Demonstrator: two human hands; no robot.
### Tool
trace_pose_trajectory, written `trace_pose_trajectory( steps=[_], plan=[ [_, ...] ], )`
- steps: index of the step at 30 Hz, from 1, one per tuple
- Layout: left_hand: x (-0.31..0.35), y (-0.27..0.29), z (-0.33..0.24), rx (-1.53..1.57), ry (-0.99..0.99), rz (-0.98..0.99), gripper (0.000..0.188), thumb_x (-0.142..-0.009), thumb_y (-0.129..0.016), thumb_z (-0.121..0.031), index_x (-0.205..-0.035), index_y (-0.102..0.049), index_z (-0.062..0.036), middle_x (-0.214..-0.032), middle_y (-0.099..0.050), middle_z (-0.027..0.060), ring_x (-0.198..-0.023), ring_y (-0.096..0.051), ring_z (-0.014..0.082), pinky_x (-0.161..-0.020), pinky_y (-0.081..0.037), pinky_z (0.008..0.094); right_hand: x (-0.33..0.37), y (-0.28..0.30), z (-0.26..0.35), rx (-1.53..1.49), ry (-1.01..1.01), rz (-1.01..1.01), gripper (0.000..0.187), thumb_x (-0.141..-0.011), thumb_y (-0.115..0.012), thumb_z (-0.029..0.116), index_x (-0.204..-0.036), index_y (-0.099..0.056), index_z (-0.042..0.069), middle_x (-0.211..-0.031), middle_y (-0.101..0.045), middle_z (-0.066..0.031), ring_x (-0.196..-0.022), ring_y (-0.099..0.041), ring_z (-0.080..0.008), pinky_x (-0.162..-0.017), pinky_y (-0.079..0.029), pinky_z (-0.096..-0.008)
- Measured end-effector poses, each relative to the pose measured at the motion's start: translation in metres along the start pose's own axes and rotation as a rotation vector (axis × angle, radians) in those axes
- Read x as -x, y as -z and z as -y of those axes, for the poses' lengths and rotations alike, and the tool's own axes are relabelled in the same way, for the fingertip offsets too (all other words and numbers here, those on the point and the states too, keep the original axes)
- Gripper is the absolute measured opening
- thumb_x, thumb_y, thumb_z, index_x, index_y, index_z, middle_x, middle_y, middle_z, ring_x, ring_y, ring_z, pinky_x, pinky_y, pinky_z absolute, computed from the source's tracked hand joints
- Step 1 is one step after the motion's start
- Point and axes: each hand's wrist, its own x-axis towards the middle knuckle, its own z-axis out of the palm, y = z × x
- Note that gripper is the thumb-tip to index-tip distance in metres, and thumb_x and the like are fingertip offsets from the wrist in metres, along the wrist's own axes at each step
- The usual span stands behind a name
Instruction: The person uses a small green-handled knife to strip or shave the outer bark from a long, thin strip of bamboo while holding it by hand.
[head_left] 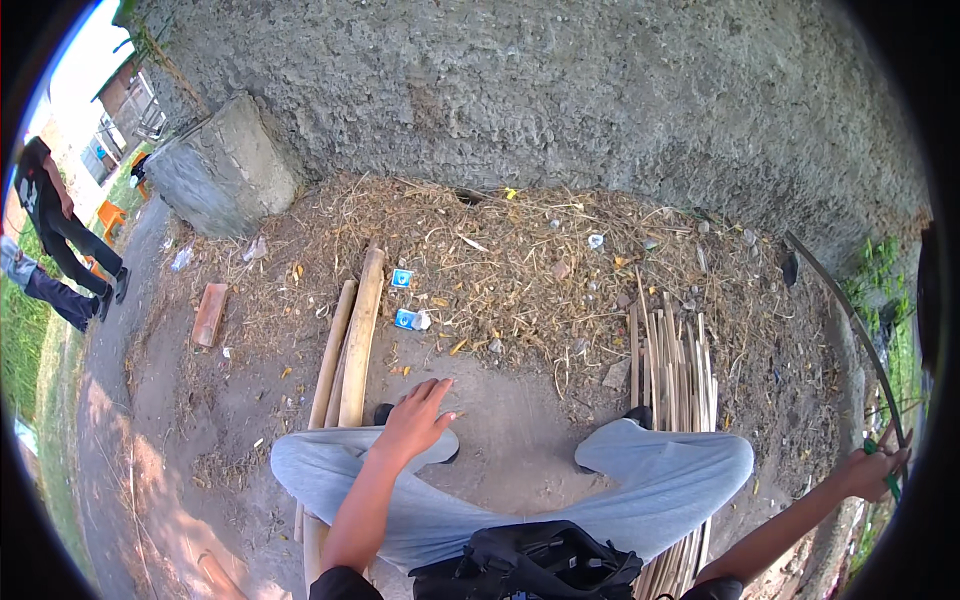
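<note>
My left hand (415, 420) hovers over my left knee, its fingers stretched out and nothing in it. Beside that knee lie several bamboo poles (361, 340), running back under my leg. Far out to the right, my right hand (868, 473) is closed round the green grip (893, 488) of a long, dark, thin tool (862, 315). The tool looks curved near the picture's rim, and I cannot make out its exact kind. Thin split bamboo strips (680, 370) lie in a bundle by my right knee and pass under that leg.
A rough grey wall (520, 100) rises ahead, with a concrete block (225, 165) at its left. Dry leaves and litter cover the ground before it, including blue packets (402, 278) and a brick (209, 315). Two people (70, 225) stand at the far left.
</note>
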Motion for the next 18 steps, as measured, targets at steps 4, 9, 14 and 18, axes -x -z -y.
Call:
trace_pose_trajectory(
  steps=[4, 9, 14, 18],
  plan=[
    [0.013, 0.052, 0.036, 0.002, 0.159, 0.039, 0.056, -0.089, -0.066, -0.024, -0.14, -0.046, -0.0094, -0.135, -0.055, 0.0164, -0.119, -0.056, 0.0399, -0.1, -0.046, 0.0464, 0.074, -0.009, 0.003, -0.268, -0.193, 0.129, 0.031, -0.104, -0.047, 0.017, -0.112, -0.056, -0.012, -0.122, -0.064, -0.0113, -0.095, -0.069, -0.0263, -0.077, -0.061, -0.0289],
    [0.072, 0.076, 0.125, -0.124, 0.422, -0.203, 0.055, -0.088, -0.067, -0.024, -0.138, -0.048, -0.0079, -0.132, -0.058, 0.0193, -0.114, -0.058, 0.0416, -0.095, -0.048, 0.0487, 0.101, -0.009, -0.003, -0.301, -0.205, 0.285, 0.037, -0.103, -0.053, 0.024, -0.12, -0.056, -0.01, -0.119, -0.066, -0.0079, -0.063, -0.051, -0.0058, -0.082, -0.06, -0.027],
    [0.056, 0.057, 0.084, -0.109, 0.482, -0.03, 0.054, -0.089, -0.067, -0.023, -0.137, -0.048, -0.0066, -0.133, -0.056, 0.0201, -0.116, -0.057, 0.0416, -0.096, -0.048, 0.0481, 0.181, -0.043, 0.031, -0.343, -0.518, 0.447, 0.032, -0.098, -0.063, 0.026, -0.119, -0.061, 0.001, -0.091, -0.064, 0.0014, -0.054, -0.032, 0.0003, -0.084, -0.058, -0.0284],
    [0.032, 0.025, 0.033, 0.025, 0.239, -0.039, 0.056, -0.088, -0.068, -0.024, -0.137, -0.048, -0.007, -0.135, -0.056, 0.018, -0.12, -0.056, 0.0395, -0.098, -0.047, 0.0461, 0.257, -0.038, 0.007, -0.355, -0.673, 0.79, 0.02, -0.098, -0.064, 0.022, -0.109, -0.064, 0.005, -0.089, -0.065, 0.0017, -0.055, -0.036, 0.0006, -0.076, -0.06, -0.0284]
  ],
)
